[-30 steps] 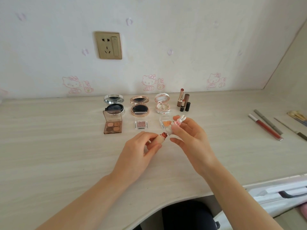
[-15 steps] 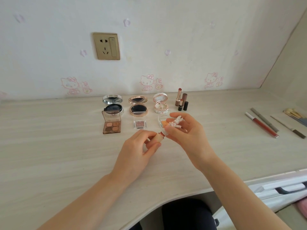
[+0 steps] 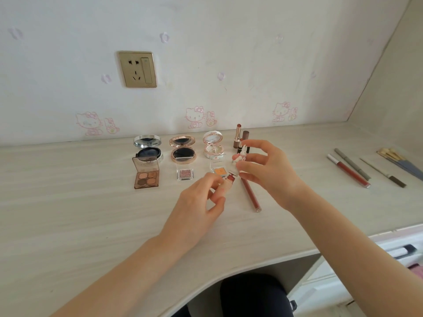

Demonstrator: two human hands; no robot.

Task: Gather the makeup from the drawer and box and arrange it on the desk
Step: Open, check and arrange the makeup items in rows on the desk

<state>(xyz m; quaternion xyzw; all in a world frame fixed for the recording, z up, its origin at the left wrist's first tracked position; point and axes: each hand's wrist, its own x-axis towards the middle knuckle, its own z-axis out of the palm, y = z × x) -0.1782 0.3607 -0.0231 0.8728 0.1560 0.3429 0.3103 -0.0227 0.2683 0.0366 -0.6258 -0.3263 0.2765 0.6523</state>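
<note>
Left hand (image 3: 201, 202): forearm raised off the desk (image 3: 68, 202), fingers curled, thumb and fingertips pinching the lipstick (image 3: 229, 182) by its smooth peach barrel. The red tip points up and away from the person. The lipstick is held above the desk, well to the right of the eyeshadow palette (image 3: 146, 177).

Right hand (image 3: 265, 170): wrist bent, thumb and forefinger pinching the rabbit cap (image 3: 240, 156), a glossy white moulded figure. The other fingers are spread. The cap sits just above the lipstick tip; whether they touch cannot be told.

The palette is square and brown, with a clear lid and four matte pans. A slim, round lip gloss tube (image 3: 250, 195) lies flat, further right of the palette than the lipstick.
</note>
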